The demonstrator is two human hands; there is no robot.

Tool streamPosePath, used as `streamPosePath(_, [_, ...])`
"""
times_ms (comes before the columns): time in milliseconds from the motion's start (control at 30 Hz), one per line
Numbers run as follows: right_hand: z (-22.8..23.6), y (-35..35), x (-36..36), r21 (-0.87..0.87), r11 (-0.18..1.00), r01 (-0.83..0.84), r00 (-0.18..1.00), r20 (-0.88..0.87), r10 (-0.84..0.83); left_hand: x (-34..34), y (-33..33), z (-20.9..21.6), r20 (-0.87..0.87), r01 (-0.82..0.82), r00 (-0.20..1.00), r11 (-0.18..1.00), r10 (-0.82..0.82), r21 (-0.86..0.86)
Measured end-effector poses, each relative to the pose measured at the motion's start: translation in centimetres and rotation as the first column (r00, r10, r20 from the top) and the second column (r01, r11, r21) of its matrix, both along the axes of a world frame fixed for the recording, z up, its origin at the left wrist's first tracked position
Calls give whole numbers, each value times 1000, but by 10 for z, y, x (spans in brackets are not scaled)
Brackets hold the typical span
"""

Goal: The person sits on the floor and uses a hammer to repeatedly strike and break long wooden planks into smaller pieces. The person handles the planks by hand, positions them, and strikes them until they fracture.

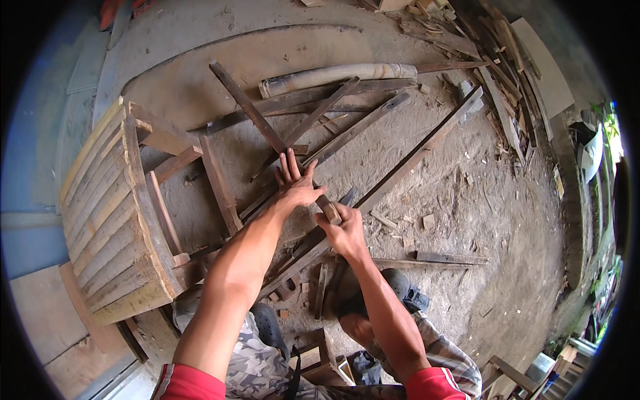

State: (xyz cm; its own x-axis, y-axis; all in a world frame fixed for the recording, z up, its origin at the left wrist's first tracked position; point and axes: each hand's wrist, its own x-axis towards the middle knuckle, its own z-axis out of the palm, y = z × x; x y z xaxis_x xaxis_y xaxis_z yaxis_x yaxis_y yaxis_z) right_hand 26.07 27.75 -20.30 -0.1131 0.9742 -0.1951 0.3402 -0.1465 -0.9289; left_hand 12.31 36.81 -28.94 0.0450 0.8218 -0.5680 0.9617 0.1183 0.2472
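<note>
My left hand [297, 183] lies with its fingers spread over a dark wooden bar, close to where several bars [250, 110] cross. Just below and to the right, my right hand [343, 230] is closed round a tool with a wooden handle [333, 213]. The tool's kind is hard to make out, as the fingers and wood hide much of it. A dark pointed piece [347, 196] shows beside the right hand. A long wooden beam [417, 157] slants from under my hands up to the right.
On the left stands a slatted wooden frame [117, 220] with legs and crossbars. A thick pale pole [337, 77] lies beyond the bars. Scrap planks [497, 67] pile up at the far right. Wood chips and a short batten [450, 258] lie on the dirt floor [493, 220].
</note>
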Motion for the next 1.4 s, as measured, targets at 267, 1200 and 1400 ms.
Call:
streamPosePath(267, [-6, -35, 10, 186, 981, 59, 997, -62, -49, -4, -3, -7, 29, 11, 1000, 1000, -12, 4])
streamPosePath(1200, [7, 7, 14, -138, 982, -127, 992, -2, 127, 0, 4, -15, -9, 8, 1000, 1000, -8, -7])
streamPosePath(1400, [-37, -2, -9, 109, 988, -105, 987, 131, 91, 5, 3, -12, 28, -14, 1000, 1000, 14, -18])
